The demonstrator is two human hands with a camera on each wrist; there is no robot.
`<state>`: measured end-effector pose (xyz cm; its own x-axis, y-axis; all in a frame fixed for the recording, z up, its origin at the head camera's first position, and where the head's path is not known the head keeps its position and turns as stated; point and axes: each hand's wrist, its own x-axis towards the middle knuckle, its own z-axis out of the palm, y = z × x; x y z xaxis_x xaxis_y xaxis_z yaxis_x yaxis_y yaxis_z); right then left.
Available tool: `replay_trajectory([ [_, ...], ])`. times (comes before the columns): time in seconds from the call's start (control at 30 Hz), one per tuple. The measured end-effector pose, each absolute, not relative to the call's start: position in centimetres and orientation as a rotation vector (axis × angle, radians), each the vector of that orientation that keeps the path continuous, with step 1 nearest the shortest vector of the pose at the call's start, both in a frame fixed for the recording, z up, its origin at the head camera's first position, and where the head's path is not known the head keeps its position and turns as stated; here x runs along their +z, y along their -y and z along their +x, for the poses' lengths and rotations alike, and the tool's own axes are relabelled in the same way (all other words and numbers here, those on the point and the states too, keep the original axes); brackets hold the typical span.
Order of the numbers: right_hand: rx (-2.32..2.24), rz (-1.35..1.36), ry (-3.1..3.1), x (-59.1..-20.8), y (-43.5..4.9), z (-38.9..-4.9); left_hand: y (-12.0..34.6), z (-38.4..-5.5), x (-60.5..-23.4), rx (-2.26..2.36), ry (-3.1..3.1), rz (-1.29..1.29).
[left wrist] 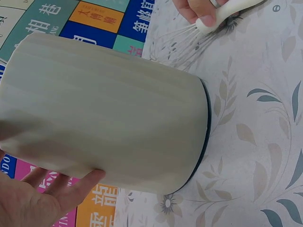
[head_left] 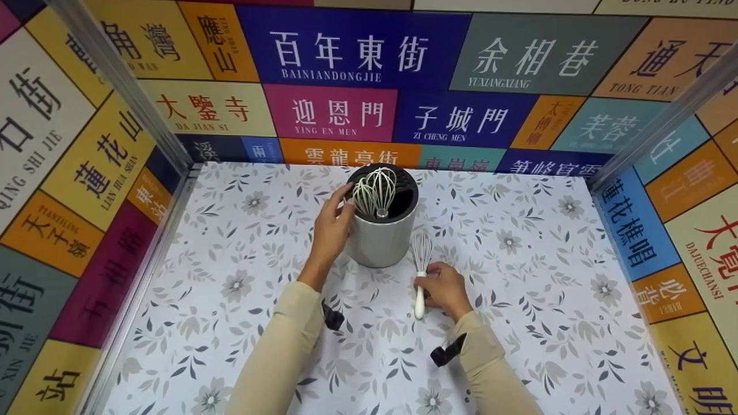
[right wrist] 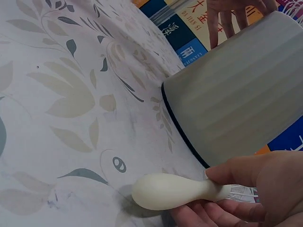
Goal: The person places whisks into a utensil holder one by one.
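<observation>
A light grey utensil holder (head_left: 380, 242) with a dark rim stands upright at the table's back middle. Two whisks (head_left: 383, 193) stand in it with their wire heads up. My left hand (head_left: 334, 223) touches the holder's left side near the rim, its fingers (left wrist: 83, 187) fairly straight along the wall. To the right of the holder, my right hand (head_left: 445, 286) pinches a small whisk (head_left: 420, 295) between thumb and fingers, near where the white handle (right wrist: 163, 191) meets the wires. That whisk lies at or just above the table; I cannot tell which. Its wire head points toward the back.
A white cloth with a grey leaf and flower print (head_left: 230, 323) covers the table. Colourful panels with printed characters (head_left: 351, 49) wall the back and both sides, with metal posts (head_left: 132, 98) at the corners. Dark straps with camera mounts (head_left: 333, 317) sit at both wrists.
</observation>
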<state>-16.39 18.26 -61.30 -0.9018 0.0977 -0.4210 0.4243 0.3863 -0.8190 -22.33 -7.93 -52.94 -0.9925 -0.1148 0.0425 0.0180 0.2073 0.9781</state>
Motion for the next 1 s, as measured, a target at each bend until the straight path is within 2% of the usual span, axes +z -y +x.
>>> replay_trajectory([
  [0.4, -1.698, 0.458, -2.206, -58.4, -18.6, -17.2, 7.9, -22.4, -53.0, -1.917, 2.354, 0.109],
  [1.0, -2.024, 0.278, -2.217, -50.6, -17.8, -18.8, 7.9, -22.2, -52.9, -1.927, 2.348, 0.097],
])
